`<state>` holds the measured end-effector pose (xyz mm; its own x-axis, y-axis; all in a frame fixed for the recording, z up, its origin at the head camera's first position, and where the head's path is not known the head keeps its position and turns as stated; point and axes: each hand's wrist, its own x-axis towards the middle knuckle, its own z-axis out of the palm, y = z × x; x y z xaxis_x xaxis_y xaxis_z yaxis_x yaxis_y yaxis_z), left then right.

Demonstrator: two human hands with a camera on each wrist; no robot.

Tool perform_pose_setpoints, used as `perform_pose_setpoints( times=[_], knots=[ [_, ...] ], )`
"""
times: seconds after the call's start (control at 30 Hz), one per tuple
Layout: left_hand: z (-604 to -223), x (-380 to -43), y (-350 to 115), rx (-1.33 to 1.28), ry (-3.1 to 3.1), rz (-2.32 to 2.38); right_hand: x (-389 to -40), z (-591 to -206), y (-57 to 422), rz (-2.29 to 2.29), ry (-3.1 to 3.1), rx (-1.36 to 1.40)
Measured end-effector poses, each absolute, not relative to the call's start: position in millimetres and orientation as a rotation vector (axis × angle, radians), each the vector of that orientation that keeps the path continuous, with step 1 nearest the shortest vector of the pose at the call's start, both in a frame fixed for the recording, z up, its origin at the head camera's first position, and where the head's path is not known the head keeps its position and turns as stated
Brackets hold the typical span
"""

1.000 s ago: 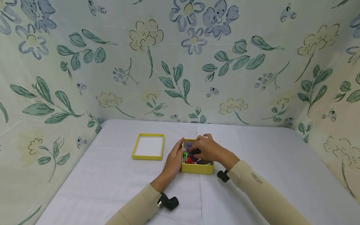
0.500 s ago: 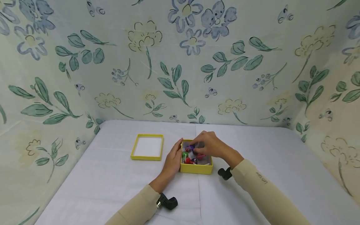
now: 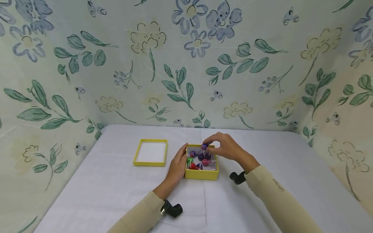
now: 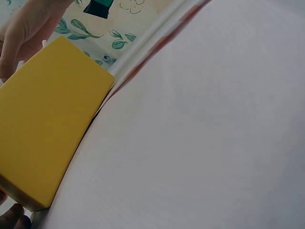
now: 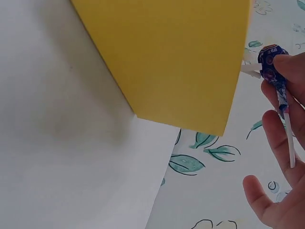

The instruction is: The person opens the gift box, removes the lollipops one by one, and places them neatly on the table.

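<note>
A yellow box (image 3: 201, 175) sits on the white table in the head view, with several wrapped lollipops inside: a green one (image 3: 189, 160), a pink one (image 3: 205, 162), a red one (image 3: 193, 166) and dark purple ones. Over its back right corner, my right hand (image 3: 228, 149) pinches a blue-purple lollipop (image 5: 269, 67) between thumb and fingers. The right wrist view shows its white stick pointing down beside the palm. My left hand (image 3: 176, 165) lies along the box's left side, fingers extended against the wall. Only some of its fingertips show in the left wrist view.
Left of the box lies a shallow yellow-rimmed lid (image 3: 150, 163) with a white inside. White cloth (image 3: 93, 194) covers the table. Flower-patterned fabric (image 3: 186, 81) hangs behind and at both sides. A small black camera sits at each wrist.
My right hand has come up from among the lollipops toward the box's back right corner, bringing the blue-purple lollipop with it. More of the box's contents show. My left hand keeps its place.
</note>
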<state>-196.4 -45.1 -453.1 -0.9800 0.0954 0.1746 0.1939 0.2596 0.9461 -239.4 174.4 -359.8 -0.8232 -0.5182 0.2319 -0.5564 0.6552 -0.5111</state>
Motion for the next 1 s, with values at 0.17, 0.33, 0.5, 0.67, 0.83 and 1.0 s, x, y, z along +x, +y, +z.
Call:
perform_pose_setpoints(
  times=[0.17, 0.33, 0.5, 0.67, 0.83, 1.0],
  knots=[
    [-455.1, -197.2, -45.0, -0.284, -2.424, -1.826, -237.1, -360.6, 180.8, 0.907, -2.790, 0.844],
    [-457.0, -197.2, -46.2, -0.297, -2.406, -1.811, -236.8, -364.6, 188.2, 0.881, -2.739, 0.820],
    [-457.1, -196.1, -46.3, -0.306, -2.398, -1.806, -235.4, -370.0, 197.9, 0.917, -2.717, 0.757],
    [-456.4, -196.6, -46.2, -0.298, -2.405, -1.791, -236.7, -375.0, 205.1, 0.957, -2.732, 0.663],
    [-455.5, -196.3, -45.9, -0.301, -2.407, -1.791, -237.6, -380.8, 211.3, 0.992, -2.737, 0.607],
    [-457.3, -196.5, -45.8, -0.292, -2.411, -1.795, -238.2, -387.1, 216.8, 1.021, -2.754, 0.564]
  ],
)
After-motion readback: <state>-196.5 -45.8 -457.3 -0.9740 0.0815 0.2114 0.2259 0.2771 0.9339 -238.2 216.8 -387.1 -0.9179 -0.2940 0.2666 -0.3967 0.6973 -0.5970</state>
